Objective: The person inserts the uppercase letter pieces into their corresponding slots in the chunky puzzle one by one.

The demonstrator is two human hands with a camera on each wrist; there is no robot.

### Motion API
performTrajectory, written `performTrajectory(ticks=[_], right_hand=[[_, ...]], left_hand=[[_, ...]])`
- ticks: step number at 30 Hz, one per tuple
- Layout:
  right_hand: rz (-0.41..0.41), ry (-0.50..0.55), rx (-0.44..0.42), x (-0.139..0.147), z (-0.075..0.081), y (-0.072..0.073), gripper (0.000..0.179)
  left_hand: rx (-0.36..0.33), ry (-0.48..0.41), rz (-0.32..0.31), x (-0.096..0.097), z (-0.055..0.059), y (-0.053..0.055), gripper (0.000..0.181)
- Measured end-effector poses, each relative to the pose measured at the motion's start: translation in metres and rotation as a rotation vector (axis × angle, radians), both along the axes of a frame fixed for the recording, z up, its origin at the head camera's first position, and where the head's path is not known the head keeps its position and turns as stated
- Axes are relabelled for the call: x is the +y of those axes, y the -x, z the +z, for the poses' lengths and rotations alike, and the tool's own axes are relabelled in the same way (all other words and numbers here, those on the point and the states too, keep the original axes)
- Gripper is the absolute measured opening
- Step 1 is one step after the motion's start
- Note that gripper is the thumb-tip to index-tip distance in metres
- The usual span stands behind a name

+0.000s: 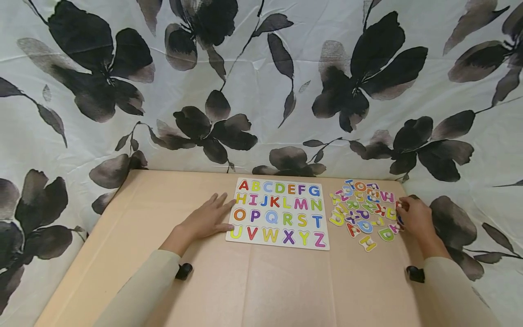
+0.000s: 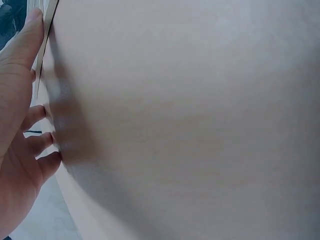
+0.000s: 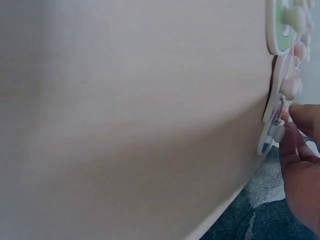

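Note:
A white alphabet board (image 1: 259, 237), printed with coloured capitals A to Z, lies mid-table. My left hand (image 1: 208, 215) rests at its left side with spread fingers. In the left wrist view, that thumb lies along the board's edge (image 2: 49, 22) and other fingertips touch the table. My right hand (image 1: 416, 220) is at the right end of a cluster of loose letter pieces, its fingers bent and pinching a piece they mostly hide. In the right wrist view, those fingertips meet beside a white knob (image 3: 277, 131). A green letter piece (image 3: 280, 30) with its own knob stands farther along.
The cluster, right of the board, includes a yellow letter piece (image 1: 368, 243) nearest me, a red A (image 1: 353, 230) and a green D (image 1: 386, 234); several pieces overlap. The tan table (image 1: 286, 286) ends at a floral cloth (image 1: 261, 91) behind and at the sides.

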State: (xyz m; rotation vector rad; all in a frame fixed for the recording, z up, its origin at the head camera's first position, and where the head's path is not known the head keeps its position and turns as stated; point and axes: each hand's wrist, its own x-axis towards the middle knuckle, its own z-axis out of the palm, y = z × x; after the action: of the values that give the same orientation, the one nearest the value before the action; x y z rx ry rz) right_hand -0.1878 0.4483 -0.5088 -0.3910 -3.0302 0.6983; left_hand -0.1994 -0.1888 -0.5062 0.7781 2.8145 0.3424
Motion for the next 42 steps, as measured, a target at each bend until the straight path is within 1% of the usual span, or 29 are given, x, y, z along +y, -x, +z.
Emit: performTrajectory(ticks=[2, 6, 10, 13, 21, 23, 28, 30, 35, 37, 39, 42], right_hand=[[-0.031, 0.01, -0.012, 0.0, -0.003, 0.001, 0.038], [-0.071, 0.014, -0.01, 0.0, -0.008, 0.002, 0.031], [-0.082, 0.002, 0.007, 0.0, -0.012, 0.003, 0.028], [-0.081, -0.004, 0.019, 0.0, -0.012, 0.002, 0.027], [-0.042, -0.014, 0.054, -0.004, 0.0, -0.001, 0.027], [-0.037, -0.003, 0.054, -0.006, 0.004, 0.0, 0.027], [-0.04, 0.028, 0.046, -0.011, 0.007, 0.004, 0.029], [-0.028, 0.033, 0.051, -0.014, 0.007, 0.005, 0.029], [0.014, 0.018, 0.079, -0.03, 0.011, 0.007, 0.03], [0.025, 0.013, 0.084, -0.037, 0.012, 0.007, 0.031], [0.029, 0.031, 0.082, -0.044, 0.013, 0.008, 0.032], [0.054, 0.065, 0.104, -0.055, 0.014, 0.01, 0.03]], left_hand=[[0.0, 0.0, -0.002, 0.0, 0.0, 0.0, 0.088], [-0.011, -0.001, -0.002, 0.0, 0.001, -0.001, 0.089], [-0.02, -0.001, -0.002, 0.0, 0.001, -0.002, 0.089], [-0.019, -0.004, -0.004, 0.0, 0.0, -0.002, 0.089], [-0.011, -0.003, -0.005, -0.001, -0.002, 0.001, 0.09], [-0.005, -0.004, -0.006, -0.001, -0.003, 0.001, 0.09], [-0.001, -0.01, -0.004, -0.003, -0.005, 0.003, 0.09], [-0.01, -0.013, -0.003, -0.003, -0.006, 0.003, 0.091], [-0.029, -0.011, 0.007, -0.003, -0.006, 0.004, 0.091], [-0.026, -0.012, 0.005, -0.002, -0.006, 0.004, 0.091], [-0.027, -0.011, 0.003, -0.002, -0.006, 0.004, 0.092], [-0.021, -0.011, 0.001, -0.003, -0.007, 0.005, 0.092]])
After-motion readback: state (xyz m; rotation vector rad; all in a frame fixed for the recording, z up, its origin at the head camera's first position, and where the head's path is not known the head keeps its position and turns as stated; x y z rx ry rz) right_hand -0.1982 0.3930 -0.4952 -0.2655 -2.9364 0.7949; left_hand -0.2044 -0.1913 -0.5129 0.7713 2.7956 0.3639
